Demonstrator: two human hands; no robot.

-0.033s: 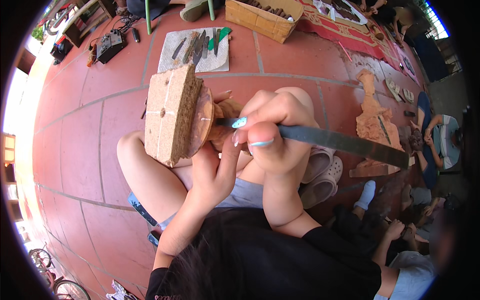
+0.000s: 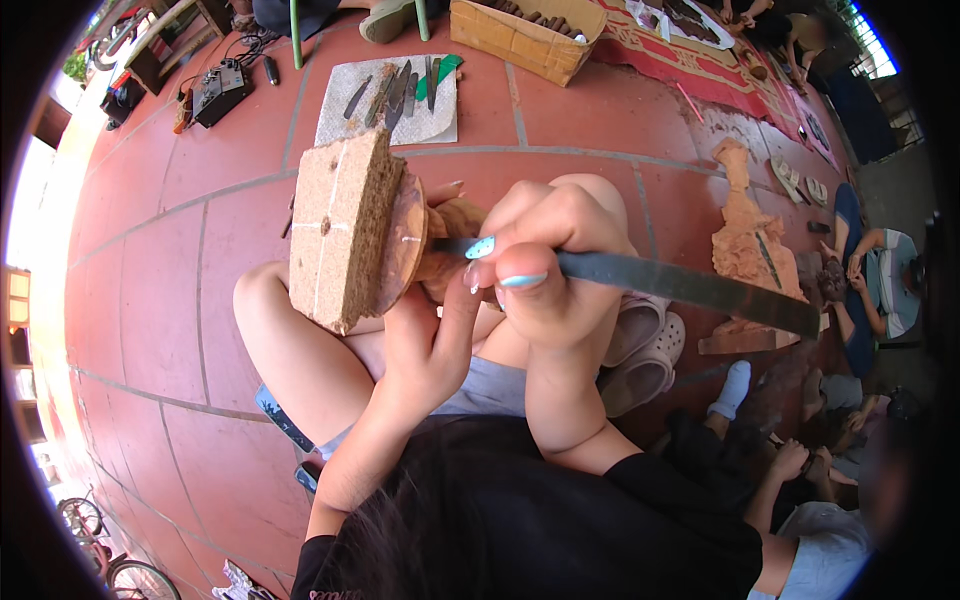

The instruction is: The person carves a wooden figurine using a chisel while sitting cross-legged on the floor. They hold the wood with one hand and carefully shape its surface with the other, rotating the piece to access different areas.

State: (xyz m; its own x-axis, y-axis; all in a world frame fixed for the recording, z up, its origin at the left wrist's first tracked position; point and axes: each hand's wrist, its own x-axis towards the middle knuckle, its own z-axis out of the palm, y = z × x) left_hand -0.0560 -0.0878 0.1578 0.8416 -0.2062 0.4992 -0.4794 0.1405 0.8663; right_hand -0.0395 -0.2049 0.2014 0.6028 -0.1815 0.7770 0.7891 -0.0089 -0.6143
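Between the fingers of the right hand [image 2: 545,265] runs a long flat grey metal file [image 2: 680,283], its shaft clamped under the curled fingers and thumb, its tip reaching left toward the brown carved wooden piece [image 2: 440,245]. Just left of those fingertips stands the pale rough-sawn square wooden block [image 2: 335,235] with a round wooden disc on its inner face, propped on the bare knee. Below the file, the left hand [image 2: 425,345] cups the carving from beneath, fingers closed round it and one fingertip showing above near the disc. Beyond both hands, on the red tiled floor [image 2: 150,290], lies a grey cloth with several small carving tools [image 2: 395,95], and further off a cardboard box [image 2: 520,40]. Right of the file's far end sits a tan carved wooden figure [image 2: 745,240], with pale sandals [image 2: 640,350] under the forearm. Both frames share one instant, so hands, file and block sit alike in each.
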